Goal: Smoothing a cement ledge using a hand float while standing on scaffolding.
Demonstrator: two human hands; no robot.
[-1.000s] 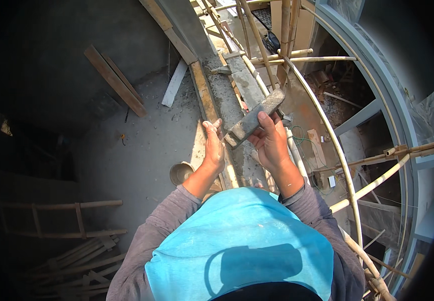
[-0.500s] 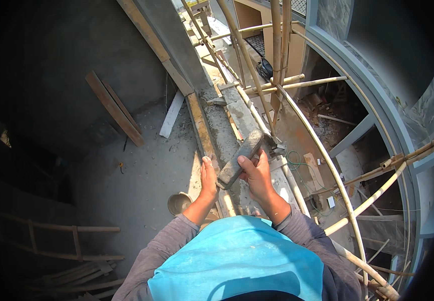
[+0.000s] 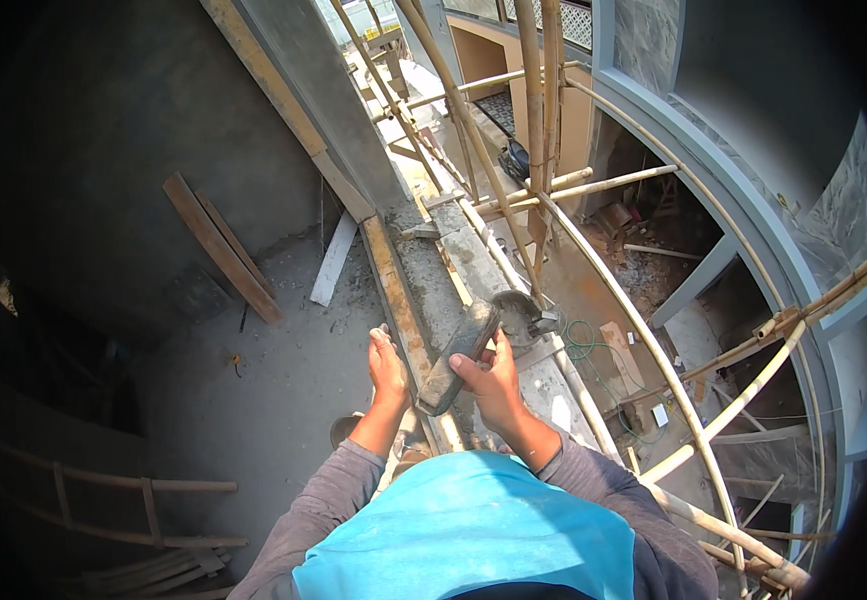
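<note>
My right hand [image 3: 495, 388] grips a dark grey oblong block [image 3: 460, 357], its surface smeared like mortar; its exact kind I cannot tell. The block is tilted, its near end pointing toward my left hand. My left hand [image 3: 387, 372] is upright beside the wooden edge board [image 3: 389, 262], fingers stretched out, with nothing in it. Just beyond the block sits a dark round pan [image 3: 521, 309], partly hidden by it. Below both hands runs a rough cement-covered wall top [image 3: 415, 243].
Bamboo scaffold poles [image 3: 643, 310] curve along the right, above a lower level with debris. A bucket [image 3: 344, 430] stands partly behind my left forearm. Two wooden planks [image 3: 215, 240] lean at the left wall, and a white board [image 3: 334, 262] lies nearer. A green hose [image 3: 583, 342] coils below right.
My left hand has drawn away from the block to the left. The block has moved lower in the view with my right hand, and the round pan behind it shows more.
</note>
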